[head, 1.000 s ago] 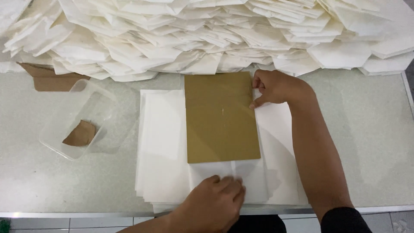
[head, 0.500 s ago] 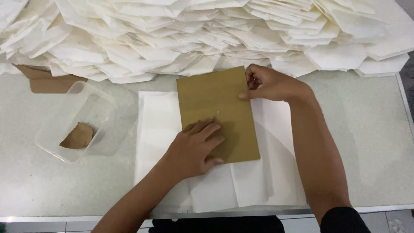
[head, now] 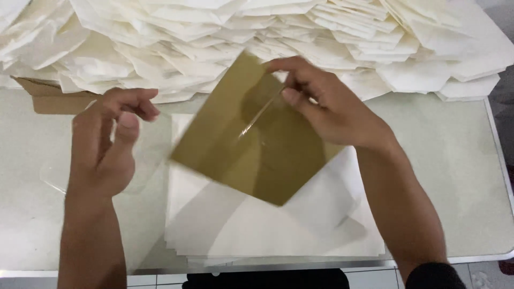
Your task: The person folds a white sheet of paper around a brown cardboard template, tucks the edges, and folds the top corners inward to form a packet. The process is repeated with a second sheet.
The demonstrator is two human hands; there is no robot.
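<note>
My right hand (head: 326, 107) pinches the top edge of a brown cardboard sheet (head: 235, 139) and holds it lifted and tilted above a stack of white paper sheets (head: 257, 230). The cardboard is blurred from motion. My left hand (head: 107, 144) hovers to the left of the cardboard with its fingers curled and nothing in it. It partly covers a clear plastic container (head: 59, 176) on the table.
A big heap of folded white paper pieces (head: 257, 37) fills the far side of the pale table (head: 455, 176). A brown cardboard piece (head: 48, 99) pokes out under the heap at the left. The table's front edge runs along the bottom.
My right hand has lifted the cardboard sheet off the white stack and turned it. My left hand let go of the cardboard and moved up to the left.
</note>
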